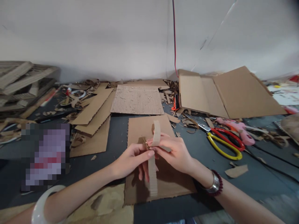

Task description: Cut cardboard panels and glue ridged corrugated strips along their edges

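Observation:
My left hand (132, 159) and my right hand (175, 151) meet over a flat brown cardboard sheet (177, 183). Both are closed, fingertips pinching a narrow corrugated cardboard strip (153, 182) between them. The strip's upper end curls over by the right fingers, while its lower end hangs down in front of the sheet. A thin edge-on piece of cardboard also pokes up between the fingertips; whether it belongs to the same strip I cannot tell.
Red-and-yellow-handled scissors (224, 151) and a pink glue gun (240, 127) with its cable lie to the right. A folded cardboard piece (247, 96) stands behind them. Corrugated board (137, 99) and cut panels (93, 109) lie beyond, among scraps. A phone-like object (48, 152), pixelated, sits left.

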Available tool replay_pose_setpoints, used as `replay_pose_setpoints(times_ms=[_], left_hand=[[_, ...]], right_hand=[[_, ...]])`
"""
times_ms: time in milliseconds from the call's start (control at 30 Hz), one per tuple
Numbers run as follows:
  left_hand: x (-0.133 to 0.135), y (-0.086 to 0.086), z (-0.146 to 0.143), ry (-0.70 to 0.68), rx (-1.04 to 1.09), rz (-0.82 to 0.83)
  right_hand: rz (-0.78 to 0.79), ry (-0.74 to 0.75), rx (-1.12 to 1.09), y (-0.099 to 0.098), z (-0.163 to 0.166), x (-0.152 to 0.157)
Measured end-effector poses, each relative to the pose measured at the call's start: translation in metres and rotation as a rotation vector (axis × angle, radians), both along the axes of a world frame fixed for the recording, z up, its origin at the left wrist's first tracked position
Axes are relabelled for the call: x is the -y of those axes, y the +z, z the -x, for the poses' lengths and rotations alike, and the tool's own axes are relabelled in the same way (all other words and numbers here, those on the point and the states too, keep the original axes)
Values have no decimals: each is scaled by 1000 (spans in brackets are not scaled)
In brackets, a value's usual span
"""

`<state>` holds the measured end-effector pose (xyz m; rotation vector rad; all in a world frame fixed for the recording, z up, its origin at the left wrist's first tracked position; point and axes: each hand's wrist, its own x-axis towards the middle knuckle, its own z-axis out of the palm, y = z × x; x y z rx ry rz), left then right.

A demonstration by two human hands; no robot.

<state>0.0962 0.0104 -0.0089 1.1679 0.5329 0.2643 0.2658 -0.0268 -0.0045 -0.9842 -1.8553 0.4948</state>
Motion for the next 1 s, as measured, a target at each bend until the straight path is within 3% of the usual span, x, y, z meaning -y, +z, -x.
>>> replay_pose_setpoints(times_ms=[200, 500, 733, 1000], left_hand=[[1, 1, -3, -11, -71, -48], [0, 5, -1, -46, -52, -188], [0, 7, 1, -71, -60, -376], [-1, 12, 2, -165, -1, -614]], right_hand=[[-8, -18, 37, -4, 1, 0], [342, -132, -70, 3, 6, 5], [418, -206, -153, 2, 7, 4], [552, -184, -473, 1, 5, -3]])
